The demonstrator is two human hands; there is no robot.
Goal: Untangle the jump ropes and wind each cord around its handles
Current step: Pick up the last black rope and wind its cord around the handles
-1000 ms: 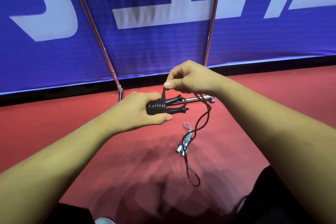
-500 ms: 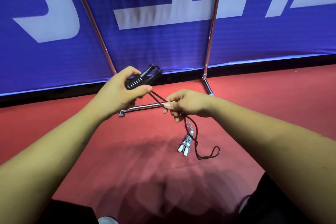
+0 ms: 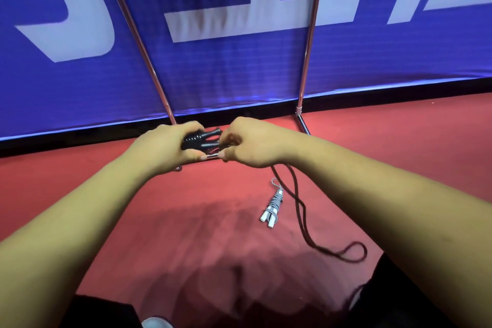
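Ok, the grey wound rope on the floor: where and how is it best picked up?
Take the grey rope around its wrapped middle, from above, fingers across its narrow width. It lies flat on the red floor, both handles bound side by side. The dark cord trails close on its right, so I'd come from the left.

Rope colours on red
At 12 o'clock, black ribbed plastic jump-rope handles (image 3: 202, 138); toward 4, a thin dark maroon cord (image 3: 311, 242); pale grey wound rope bundle (image 3: 273, 205), white-tipped; plain red floor (image 3: 186, 221); blue banner (image 3: 239, 74) with white lettering (image 3: 226, 26).
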